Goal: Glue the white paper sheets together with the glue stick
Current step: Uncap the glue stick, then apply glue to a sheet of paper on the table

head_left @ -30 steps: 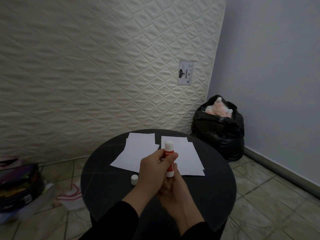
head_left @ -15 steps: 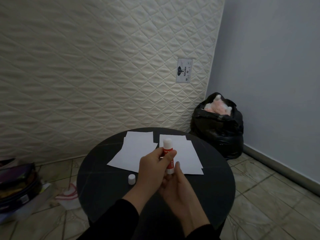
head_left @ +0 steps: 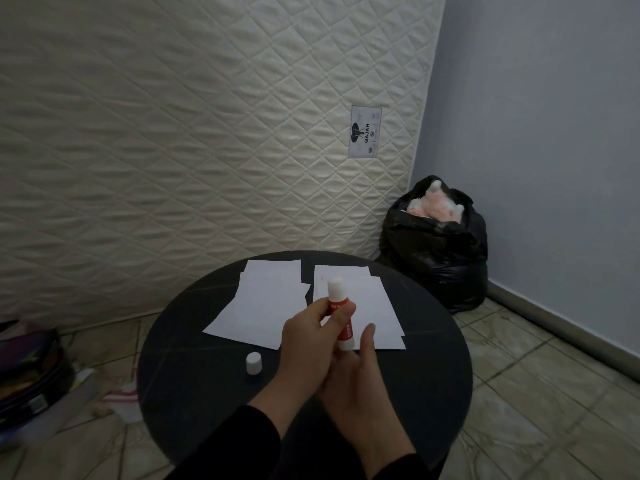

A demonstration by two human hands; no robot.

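Little has changed over the last second: the red-and-white glue stick [head_left: 340,311] is still held upright by left-hand fingers [head_left: 313,336], its base pinched by the right hand [head_left: 360,379] (likely twisting), above white paper sheets [head_left: 266,306] on the round black counter [head_left: 194,375]; gluing has not begun.

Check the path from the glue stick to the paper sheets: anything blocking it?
Nothing visible blocks it. The left hand grips the uncapped glue stick upright, with the right hand at its base, directly over the right stack of sheets. The cap stands on the table to the left, clear of both stacks.
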